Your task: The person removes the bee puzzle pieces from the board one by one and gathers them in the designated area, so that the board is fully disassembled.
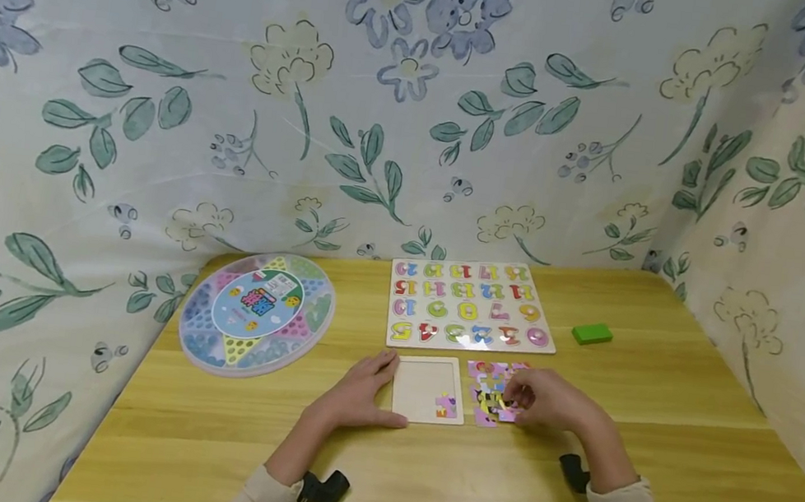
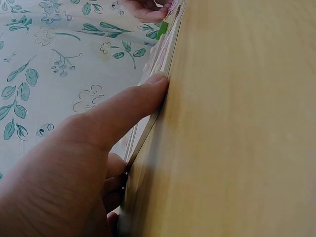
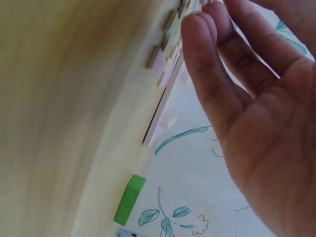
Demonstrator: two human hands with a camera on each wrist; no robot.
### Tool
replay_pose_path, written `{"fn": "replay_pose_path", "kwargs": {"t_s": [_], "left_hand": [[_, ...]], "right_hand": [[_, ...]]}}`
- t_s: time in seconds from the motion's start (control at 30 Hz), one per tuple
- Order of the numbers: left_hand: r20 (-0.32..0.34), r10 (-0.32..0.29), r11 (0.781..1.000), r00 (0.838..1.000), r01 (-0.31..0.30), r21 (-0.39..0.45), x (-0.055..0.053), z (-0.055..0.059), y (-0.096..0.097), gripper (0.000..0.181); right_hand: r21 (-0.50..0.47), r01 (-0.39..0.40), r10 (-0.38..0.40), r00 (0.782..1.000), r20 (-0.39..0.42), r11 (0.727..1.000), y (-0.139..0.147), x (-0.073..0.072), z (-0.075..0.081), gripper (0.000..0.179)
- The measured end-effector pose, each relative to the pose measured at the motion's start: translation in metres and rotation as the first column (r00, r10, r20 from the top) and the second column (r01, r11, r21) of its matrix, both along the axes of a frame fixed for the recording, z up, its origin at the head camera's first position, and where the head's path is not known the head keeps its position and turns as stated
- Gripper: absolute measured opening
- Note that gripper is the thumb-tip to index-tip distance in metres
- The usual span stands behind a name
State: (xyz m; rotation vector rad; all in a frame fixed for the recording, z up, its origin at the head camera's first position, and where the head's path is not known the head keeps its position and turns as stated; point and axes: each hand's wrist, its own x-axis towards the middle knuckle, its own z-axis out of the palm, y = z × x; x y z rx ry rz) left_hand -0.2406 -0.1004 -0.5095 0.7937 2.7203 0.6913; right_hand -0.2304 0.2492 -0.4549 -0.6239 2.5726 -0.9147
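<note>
My left hand [image 1: 362,391] grips the left side of a square wooden puzzle tray [image 1: 421,377], the thumb at its near edge and the fingers at its far left corner. A joined bit of jigsaw [image 1: 446,405] lies in the tray's near right corner. Just right of the tray, several pink, printed jigsaw pieces [image 1: 486,393] are laid together on the table. My right hand [image 1: 553,401] is over their right side with bent fingers, the fingertips down at the pieces. In the right wrist view its fingertips [image 3: 197,24] hide whether a piece is between them.
A number board [image 1: 467,337] with colourful numerals lies behind the tray. To the left is a round star-patterned game board [image 1: 257,313]. A green block [image 1: 592,333] sits at the right on the wooden table [image 1: 649,445]. Floral cloth [image 1: 411,177] hangs behind.
</note>
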Motion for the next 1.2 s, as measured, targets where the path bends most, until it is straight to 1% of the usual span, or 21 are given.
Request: {"fn": "replay_pose_path", "kwargs": {"t_s": [0.23, 0.53, 0.7, 0.97, 1.2], "left_hand": [[0.008, 0.004, 1.0, 1.0, -0.004, 0.003, 0.0003, -0.0011, 0.0, 0.108], [0.016, 0.011, 1.0, 1.0, -0.011, 0.01, 0.0011, -0.0025, -0.0007, 0.108], [0.015, 0.016, 1.0, 1.0, -0.016, 0.008, 0.0012, -0.0028, -0.0009, 0.108], [0.007, 0.007, 1.0, 1.0, -0.007, 0.001, 0.0008, -0.0019, -0.0006, 0.108], [0.013, 0.006, 1.0, 1.0, -0.006, 0.01, 0.0006, -0.0002, 0.0004, 0.108]], "right_hand": [[-0.004, 0.007, -0.007, 0.999, 0.031, 1.0, 0.0026, -0.0005, -0.0019, 0.023], [0.014, 0.022, -0.023, 0.998, 0.064, 1.0, 0.0027, 0.0015, -0.0049, 0.022], [0.019, 0.014, -0.015, 0.998, 0.066, 1.0, 0.0012, 0.001, -0.0056, 0.022], [0.014, 0.005, -0.006, 0.998, 0.068, 1.0, -0.0003, 0.0009, -0.0053, 0.022], [0.017, 0.016, -0.017, 0.996, 0.082, 1.0, -0.002, 0.0028, -0.0032, 0.022]]}}
